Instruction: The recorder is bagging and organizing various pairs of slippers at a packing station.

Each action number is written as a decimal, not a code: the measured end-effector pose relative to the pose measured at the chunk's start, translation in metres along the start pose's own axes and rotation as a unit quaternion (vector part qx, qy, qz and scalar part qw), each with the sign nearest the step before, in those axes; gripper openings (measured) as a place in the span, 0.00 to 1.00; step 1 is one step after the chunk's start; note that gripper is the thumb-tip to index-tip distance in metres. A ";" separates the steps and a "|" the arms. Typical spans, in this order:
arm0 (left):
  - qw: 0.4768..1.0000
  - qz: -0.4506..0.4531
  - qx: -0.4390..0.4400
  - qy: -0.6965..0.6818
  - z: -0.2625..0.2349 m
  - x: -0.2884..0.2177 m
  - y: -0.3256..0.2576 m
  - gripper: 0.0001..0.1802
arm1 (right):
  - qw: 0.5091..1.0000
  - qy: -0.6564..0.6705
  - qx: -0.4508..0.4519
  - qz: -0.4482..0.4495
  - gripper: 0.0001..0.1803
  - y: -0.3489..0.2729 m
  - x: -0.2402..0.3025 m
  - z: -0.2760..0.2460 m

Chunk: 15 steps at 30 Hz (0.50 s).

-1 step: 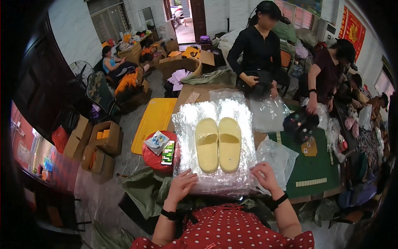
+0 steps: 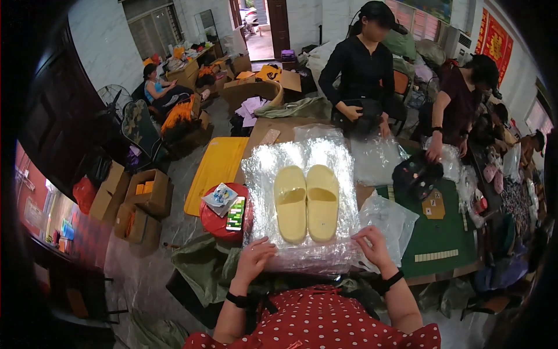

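Observation:
A pair of pale yellow slide slippers (image 2: 292, 203) lies side by side, toes away from me, on a stack of shiny clear plastic bags (image 2: 261, 174). The slippers seem to lie inside or under the top bag's film; glare hides which. At the near left corner of the stack, my left hand (image 2: 256, 259) has its fingers closed on the bag's edge. My right hand (image 2: 370, 247) pinches the same near edge at the right corner. Between the two hands the edge runs as a crumpled fold just below the slippers' heels.
Left of the stack, a red round stool (image 2: 208, 224) bears a phone (image 2: 235, 213) and a small packet (image 2: 221, 196). A yellow board (image 2: 218, 171) lies beyond. Loose clear bags (image 2: 388, 218) and a green mat (image 2: 433, 238) lie right. Across the table, two people stand, one handling a dark cap (image 2: 415, 177).
The plastic's near edge between my hands now shows as a raised fold closer to the heels. The co-worker's dark cap has shifted slightly left. My hands have barely moved.

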<state>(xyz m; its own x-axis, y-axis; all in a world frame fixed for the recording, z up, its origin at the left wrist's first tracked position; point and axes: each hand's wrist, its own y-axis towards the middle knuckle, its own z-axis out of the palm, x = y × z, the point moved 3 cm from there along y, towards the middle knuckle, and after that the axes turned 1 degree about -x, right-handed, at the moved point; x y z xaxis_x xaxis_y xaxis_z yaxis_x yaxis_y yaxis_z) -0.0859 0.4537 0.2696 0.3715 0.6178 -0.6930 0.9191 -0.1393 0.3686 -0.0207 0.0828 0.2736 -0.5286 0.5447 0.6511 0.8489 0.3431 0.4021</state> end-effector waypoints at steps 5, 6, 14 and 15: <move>0.984 -0.155 -0.089 0.004 0.011 0.008 0.022 0.11 | 0.983 0.036 -0.099 0.150 0.04 0.026 0.000 0.008; 0.969 -0.235 -0.073 -0.009 0.016 0.012 0.028 0.14 | 0.979 -0.017 -0.107 0.172 0.06 0.029 -0.006 0.014; 0.946 -0.310 -0.073 0.061 0.035 0.027 0.035 0.20 | 0.947 -0.258 -0.189 0.032 0.15 0.041 0.047 0.026; 0.942 -0.321 -0.084 0.053 0.034 0.026 0.036 0.20 | 0.954 -0.253 -0.162 0.008 0.17 0.043 0.059 0.029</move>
<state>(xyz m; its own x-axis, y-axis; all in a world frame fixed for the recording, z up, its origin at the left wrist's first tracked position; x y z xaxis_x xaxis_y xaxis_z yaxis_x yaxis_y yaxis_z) -0.0389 0.4383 0.2443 -0.2781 0.6084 -0.7433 0.9126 0.4087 -0.0069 -0.0159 0.1516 0.3106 -0.3807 0.8757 0.2970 0.7698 0.1222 0.6264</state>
